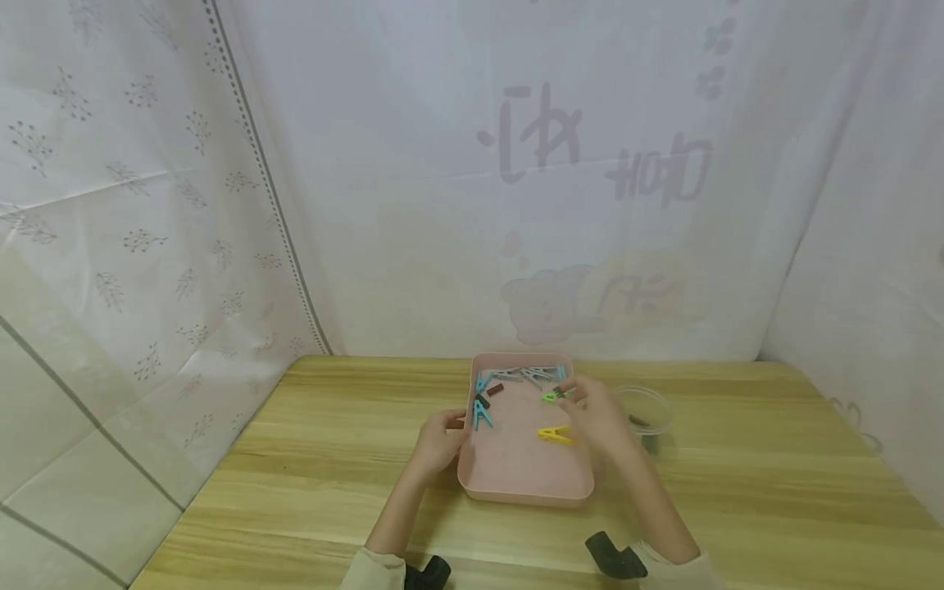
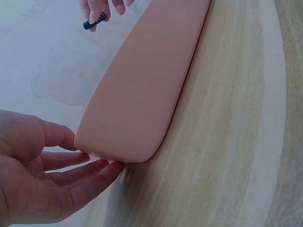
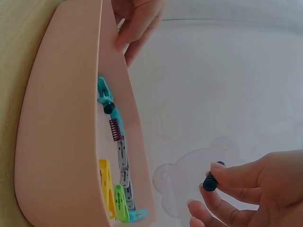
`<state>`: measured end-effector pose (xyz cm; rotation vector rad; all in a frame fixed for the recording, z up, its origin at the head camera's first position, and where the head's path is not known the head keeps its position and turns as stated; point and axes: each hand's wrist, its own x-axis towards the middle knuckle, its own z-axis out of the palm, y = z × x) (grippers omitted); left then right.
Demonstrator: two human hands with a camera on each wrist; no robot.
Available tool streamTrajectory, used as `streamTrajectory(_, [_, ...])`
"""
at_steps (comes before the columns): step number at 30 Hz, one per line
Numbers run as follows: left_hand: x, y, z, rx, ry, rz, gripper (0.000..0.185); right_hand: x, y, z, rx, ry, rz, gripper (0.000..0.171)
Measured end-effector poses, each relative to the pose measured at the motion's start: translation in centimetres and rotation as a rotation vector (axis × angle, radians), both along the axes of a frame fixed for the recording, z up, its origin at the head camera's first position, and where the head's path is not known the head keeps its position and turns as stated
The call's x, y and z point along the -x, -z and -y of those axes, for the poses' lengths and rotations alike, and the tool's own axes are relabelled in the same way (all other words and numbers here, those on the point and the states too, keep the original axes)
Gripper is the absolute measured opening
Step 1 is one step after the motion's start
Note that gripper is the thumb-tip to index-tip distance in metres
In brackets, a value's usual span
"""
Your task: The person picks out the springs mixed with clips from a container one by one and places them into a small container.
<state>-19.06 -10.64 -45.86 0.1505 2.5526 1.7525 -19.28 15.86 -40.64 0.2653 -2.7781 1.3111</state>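
A pink tray (image 1: pixel 525 471) lies on the wooden table. My left hand (image 1: pixel 437 442) holds its left side, thumb at the rim and fingers along the wall (image 2: pixel 128 94). Over the tray's right side, my right hand (image 1: pixel 596 416) pinches a small dark ribbed cylinder (image 3: pixel 214 178) between thumb and fingers. Inside the tray are a yellow clothes peg (image 1: pixel 555 435), a green clothes peg (image 3: pixel 121 204), blue pegs (image 1: pixel 482 414) and several grey pegs (image 3: pixel 123 151) along the far end. A brown ribbed coil (image 3: pixel 115 130) and a dark piece (image 3: pixel 109 108) lie near the left wall.
Right of the tray, behind my right wrist, stands a clear round container (image 1: pixel 667 410) with dark pieces in it. A pale printed curtain (image 1: pixel 413 205) hangs behind the table's (image 1: pixel 332 459) far edge and along both sides.
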Motion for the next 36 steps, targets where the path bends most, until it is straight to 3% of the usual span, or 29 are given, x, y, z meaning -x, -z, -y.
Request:
streamTrajectory(18, [0.2, 0.3, 0.1, 0.003, -0.005, 0.008, 0.043, -0.2, -1.1, -1.4, -0.016, 0.036, 0.052, 0.034])
streamTrajectory(36, [0.1, 0.3, 0.0, 0.01, -0.003, 0.012, 0.042, -0.8, -2.2, -2.7, -0.058, 0.056, 0.04, 0.037])
